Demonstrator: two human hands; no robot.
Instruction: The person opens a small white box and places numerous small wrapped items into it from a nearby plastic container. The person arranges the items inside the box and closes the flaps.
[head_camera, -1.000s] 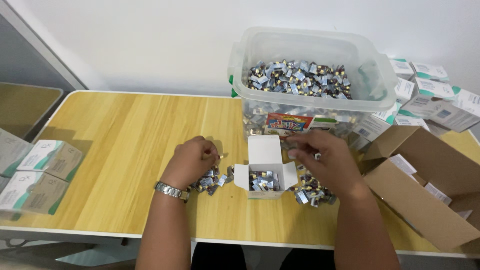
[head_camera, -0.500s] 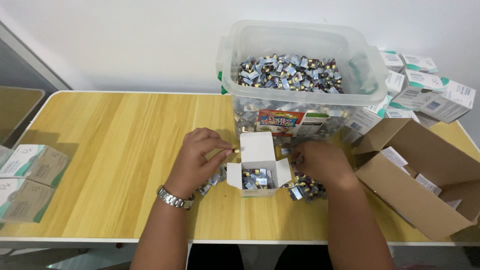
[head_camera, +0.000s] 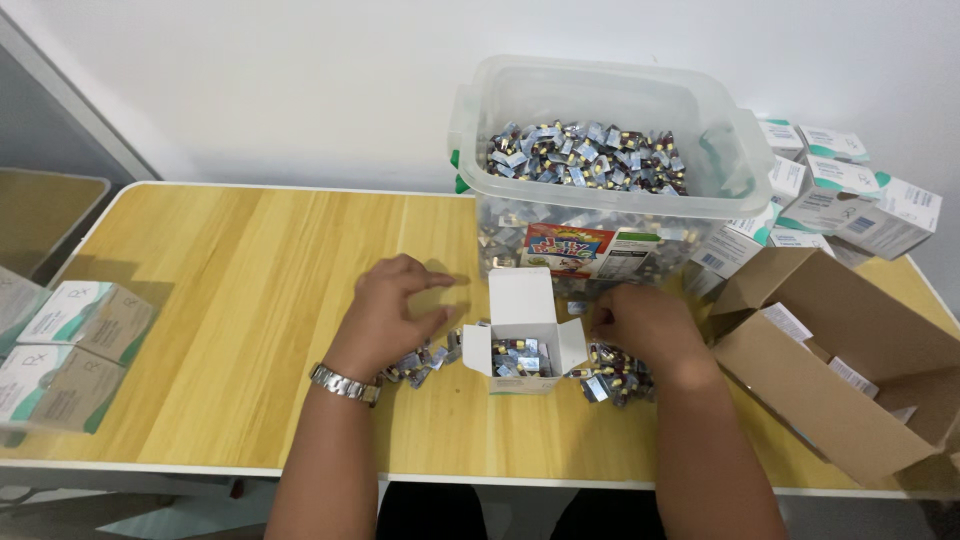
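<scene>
Head view, frame centre: small open white carton stands between both hands, left hand loosely curled over foil sachets, right hand closed over others, contents hidden.

Both hands flank small open box.

White small box; silver foil packets; yellow wood-grain table; brown carton.

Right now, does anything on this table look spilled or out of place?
Yes: small foil packets lie loose in heaps on the table beside the small open white box, under both hands, not contained.
</scene>
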